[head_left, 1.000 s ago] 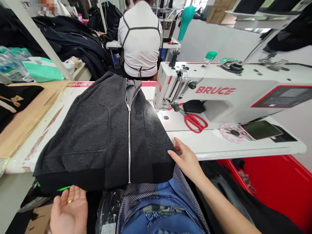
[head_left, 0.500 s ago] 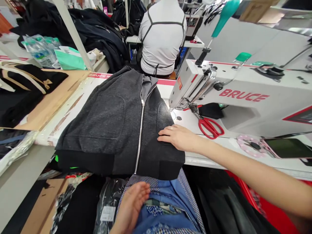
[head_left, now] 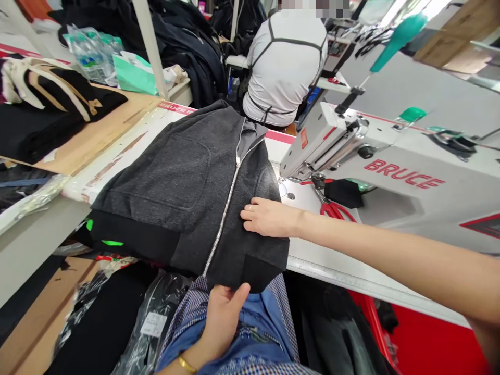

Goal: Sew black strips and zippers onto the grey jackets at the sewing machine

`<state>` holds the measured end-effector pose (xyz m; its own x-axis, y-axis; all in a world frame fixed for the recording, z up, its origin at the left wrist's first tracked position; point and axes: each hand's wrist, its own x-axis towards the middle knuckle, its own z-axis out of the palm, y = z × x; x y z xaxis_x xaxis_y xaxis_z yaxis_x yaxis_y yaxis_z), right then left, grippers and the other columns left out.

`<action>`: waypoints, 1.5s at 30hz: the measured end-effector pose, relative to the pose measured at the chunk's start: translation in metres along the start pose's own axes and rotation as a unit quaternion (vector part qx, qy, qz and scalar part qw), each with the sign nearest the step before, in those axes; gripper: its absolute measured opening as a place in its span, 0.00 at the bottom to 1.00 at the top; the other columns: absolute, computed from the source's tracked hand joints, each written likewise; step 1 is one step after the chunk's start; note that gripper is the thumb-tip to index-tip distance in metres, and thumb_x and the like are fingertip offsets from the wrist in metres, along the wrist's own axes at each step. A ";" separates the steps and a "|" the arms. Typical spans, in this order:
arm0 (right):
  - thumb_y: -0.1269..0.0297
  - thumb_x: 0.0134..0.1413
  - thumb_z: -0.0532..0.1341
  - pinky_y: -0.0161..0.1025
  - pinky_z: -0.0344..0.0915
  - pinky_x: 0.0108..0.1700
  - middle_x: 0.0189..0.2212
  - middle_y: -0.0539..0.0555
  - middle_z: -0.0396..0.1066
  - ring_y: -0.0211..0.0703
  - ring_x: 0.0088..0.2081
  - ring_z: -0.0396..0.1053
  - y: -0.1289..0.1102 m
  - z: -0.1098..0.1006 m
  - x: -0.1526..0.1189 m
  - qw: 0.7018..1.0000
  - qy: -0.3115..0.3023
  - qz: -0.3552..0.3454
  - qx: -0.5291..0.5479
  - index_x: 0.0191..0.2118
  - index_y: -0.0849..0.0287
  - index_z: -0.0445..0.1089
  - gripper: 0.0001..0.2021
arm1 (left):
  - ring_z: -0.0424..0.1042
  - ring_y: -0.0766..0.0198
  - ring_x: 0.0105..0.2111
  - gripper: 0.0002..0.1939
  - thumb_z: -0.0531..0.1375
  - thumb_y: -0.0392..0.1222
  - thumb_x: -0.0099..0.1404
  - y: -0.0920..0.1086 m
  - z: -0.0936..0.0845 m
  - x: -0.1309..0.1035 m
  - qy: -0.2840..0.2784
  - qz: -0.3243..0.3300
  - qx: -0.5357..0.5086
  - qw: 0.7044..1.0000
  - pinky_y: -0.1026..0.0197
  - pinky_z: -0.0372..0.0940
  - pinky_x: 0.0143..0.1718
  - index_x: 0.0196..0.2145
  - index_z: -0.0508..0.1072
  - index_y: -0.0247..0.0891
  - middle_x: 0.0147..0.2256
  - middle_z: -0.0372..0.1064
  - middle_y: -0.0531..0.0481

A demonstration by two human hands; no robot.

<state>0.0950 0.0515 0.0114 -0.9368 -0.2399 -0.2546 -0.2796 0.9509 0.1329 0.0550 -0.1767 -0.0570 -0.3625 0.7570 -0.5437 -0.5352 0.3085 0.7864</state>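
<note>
A dark grey zip-up jacket (head_left: pixel 164 166) with a black hem band lies front side up across the sewing table, its silver zipper closed most of the way and the collar parted. My left hand (head_left: pixel 224 312) grips the front hem near the zipper's lower end, thumb on top and the other fingers hidden under the cloth. Resting on the jacket front, right of the zipper, is my right hand (head_left: pixel 269 216); its fingers lie on the fabric and hold nothing. The sewing machine (head_left: pixel 375 161) stands just to the right, its needle area near the jacket's edge.
Red-handled scissors (head_left: pixel 336 211) lie under the machine arm beside a black piece of cloth (head_left: pixel 344 194). Folded black garments (head_left: pixel 42 127) sit on the wooden board at left. Plastic-bagged clothing (head_left: pixel 156 307) is below. A person in a white shirt (head_left: pixel 289 62) sits ahead.
My left hand has come up from the lap and taken hold of the jacket's hem. My right hand has shifted slightly left across the fabric. The view has tilted.
</note>
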 end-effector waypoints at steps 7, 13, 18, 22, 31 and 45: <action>0.73 0.55 0.52 0.38 0.51 0.37 0.33 0.52 0.63 0.40 0.35 0.61 -0.002 -0.008 0.005 1.000 -0.010 -0.002 0.002 0.36 0.61 0.62 0.04 | 0.64 0.63 0.22 0.10 0.63 0.45 0.50 -0.010 -0.015 -0.008 0.116 0.164 0.240 0.950 0.62 0.59 0.27 0.18 0.69 0.38 0.18 0.65 0.50; 0.75 0.57 0.48 0.38 0.52 0.34 0.26 0.52 0.62 0.39 0.28 0.61 -0.010 -0.007 0.016 0.997 -0.012 -0.028 -0.064 0.32 0.62 0.60 0.06 | 0.68 0.56 0.36 0.24 0.68 0.41 0.43 -0.013 -0.005 -0.006 0.076 0.232 0.164 0.956 0.58 0.62 0.42 0.42 0.73 0.40 0.38 0.71 0.42; 0.75 0.57 0.47 0.38 0.51 0.29 0.26 0.52 0.61 0.39 0.24 0.61 -0.014 -0.003 0.014 0.995 -0.037 -0.007 -0.091 0.33 0.62 0.59 0.07 | 0.67 0.60 0.34 0.12 0.56 0.41 0.58 0.005 0.006 -0.002 0.059 0.277 0.246 0.927 0.59 0.62 0.40 0.40 0.74 0.44 0.33 0.71 0.46; 0.75 0.56 0.48 0.38 0.51 0.28 0.27 0.52 0.61 0.38 0.23 0.60 -0.010 -0.015 0.010 0.995 -0.032 -0.012 -0.097 0.32 0.62 0.60 0.07 | 0.68 0.60 0.40 0.15 0.54 0.39 0.60 0.006 0.004 -0.004 0.087 0.259 0.240 0.931 0.59 0.59 0.47 0.44 0.72 0.45 0.40 0.71 0.47; 0.75 0.48 0.52 0.42 0.51 0.50 0.35 0.54 0.66 0.41 0.40 0.62 0.011 -0.064 0.026 0.996 0.074 0.006 0.045 0.30 0.62 0.65 0.06 | 0.70 0.62 0.35 0.30 0.60 0.44 0.53 0.037 -0.017 -0.013 0.148 0.145 0.050 0.977 0.62 0.66 0.37 0.54 0.61 0.38 0.39 0.70 0.48; 0.79 0.43 0.50 0.33 0.59 0.45 0.44 0.51 0.69 0.39 0.43 0.66 0.031 -0.068 0.143 0.925 -0.077 -0.047 0.370 0.48 0.60 0.67 0.24 | 0.63 0.60 0.38 0.13 0.58 0.49 0.56 0.049 -0.098 0.013 0.221 0.196 0.151 0.943 0.62 0.60 0.42 0.32 0.72 0.35 0.34 0.62 0.48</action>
<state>-0.0613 0.0331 0.0443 -0.8588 -0.3526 -0.3716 -0.0853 0.8137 -0.5750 -0.0506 -0.2085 -0.0547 -0.8058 0.5538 -0.2099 -0.0766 0.2540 0.9642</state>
